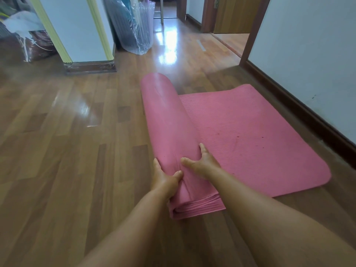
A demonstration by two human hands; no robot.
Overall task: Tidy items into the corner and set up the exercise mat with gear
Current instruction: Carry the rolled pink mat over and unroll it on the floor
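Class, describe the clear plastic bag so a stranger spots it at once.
Find the white pillar with the dark wooden base. Just right of it stands the tall clear plastic bag. Unlike the brown bundle left of the pillar, it is see-through.

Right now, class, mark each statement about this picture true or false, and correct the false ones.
1. The left hand and right hand both touch the mat. True.
2. The mat is fully unrolled. False: its left part is rolled up.
3. The mat is blue. False: it is pink.
4. The mat's flat part lies toward the wall. True.
5. The plastic bags stand on the mat. False: they stand on the floor beyond it.
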